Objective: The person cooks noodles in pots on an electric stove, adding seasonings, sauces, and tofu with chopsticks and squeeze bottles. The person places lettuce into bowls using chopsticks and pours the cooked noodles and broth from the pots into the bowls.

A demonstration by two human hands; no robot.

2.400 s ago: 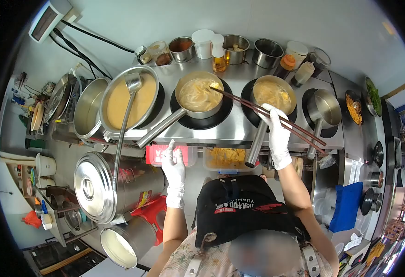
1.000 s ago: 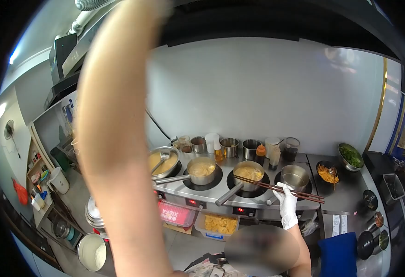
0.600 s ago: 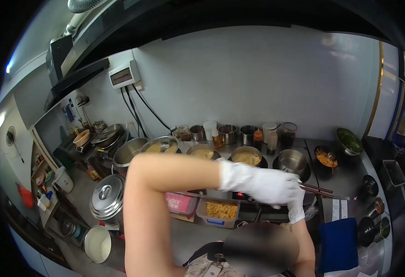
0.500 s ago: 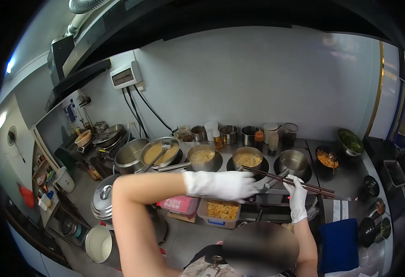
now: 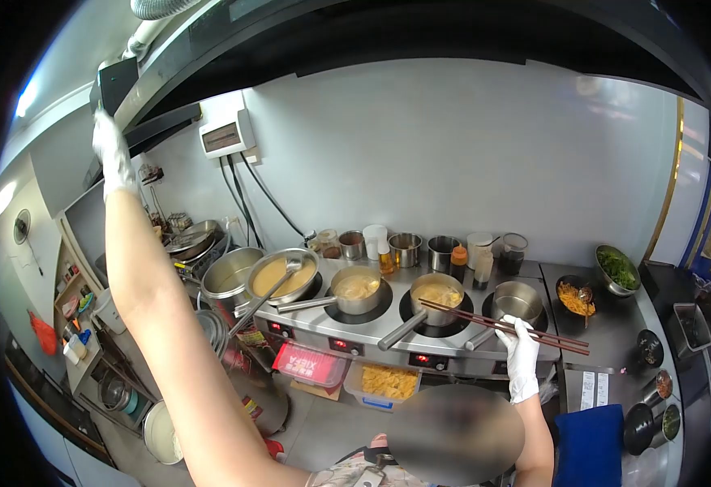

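1. Through the head camera I see the long chopsticks [image 5: 485,322] slanting across the front edge of the stove [image 5: 359,333], their tips at the third saucepan [image 5: 446,320] from the left; I can't tell whether they touch it.
2. The gloved right hand [image 5: 521,357] holds them well back from the tips, likely to stay clear of the heat.
3. The left hand [image 5: 112,154] is raised high, far from the pans, at a dark box-like fitting [image 5: 116,85]. I can't tell whether it grips anything.
4. The second saucepan [image 5: 355,304] and the third hold pale food; their handles jut toward the front edge, I judge for easy grabbing.
5. At the stove's left end, a ladle [image 5: 266,299] rests in a wide steel bowl [image 5: 313,280] of tan liquid, its handle overhanging the front edge, presumably within reach.
6. Along the back edge stand an orange-capped squeeze bottle [image 5: 458,264] and steel pots, probably kept there to free the burners.
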